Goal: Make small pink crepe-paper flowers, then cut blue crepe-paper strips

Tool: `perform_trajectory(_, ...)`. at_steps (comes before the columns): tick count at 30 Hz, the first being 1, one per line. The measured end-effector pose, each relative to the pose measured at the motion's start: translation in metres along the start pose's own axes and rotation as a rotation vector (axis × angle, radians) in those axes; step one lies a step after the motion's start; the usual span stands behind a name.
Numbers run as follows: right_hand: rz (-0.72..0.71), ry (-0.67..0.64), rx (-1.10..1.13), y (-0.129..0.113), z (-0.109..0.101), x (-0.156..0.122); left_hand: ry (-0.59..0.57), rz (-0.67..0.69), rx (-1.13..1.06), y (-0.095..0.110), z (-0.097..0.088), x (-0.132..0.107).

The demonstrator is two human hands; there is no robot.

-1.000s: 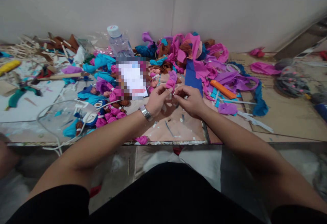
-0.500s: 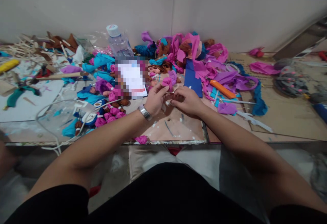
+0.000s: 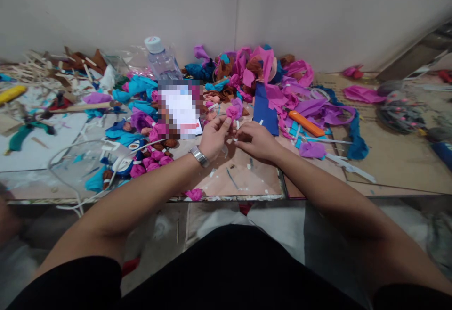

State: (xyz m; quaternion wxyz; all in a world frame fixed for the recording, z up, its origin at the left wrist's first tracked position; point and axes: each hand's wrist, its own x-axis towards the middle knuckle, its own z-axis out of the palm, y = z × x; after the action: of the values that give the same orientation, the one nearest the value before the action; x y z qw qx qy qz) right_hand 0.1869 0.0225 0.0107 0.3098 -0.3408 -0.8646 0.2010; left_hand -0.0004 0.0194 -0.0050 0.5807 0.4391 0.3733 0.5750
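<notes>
No text, brand or number can be read for certain. The smartphone's screen [image 3: 180, 107] is pixelated, the white bottle cap [image 3: 154, 44] bears a red mark too small to make out, and the cardboard's [image 3: 399, 159] dark printed lines are illegible.

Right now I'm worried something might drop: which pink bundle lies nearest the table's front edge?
The lone pink bundle right at the table edge, apart from the pink cluster farther back and the pink piece at the left hand.
</notes>
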Motion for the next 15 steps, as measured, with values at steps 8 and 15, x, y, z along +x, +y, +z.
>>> perform_trajectory(8,0.275,0.235,0.212,0.0048,0.0021,-0.0018,0.044,-0.013,-0.008,0.0019,0.0001,-0.0001)
perform_trajectory(15,0.350,0.265,0.528,0.0071,0.0058,-0.0003,-0.037,0.033,0.031,-0.0010,-0.0019,-0.0008)
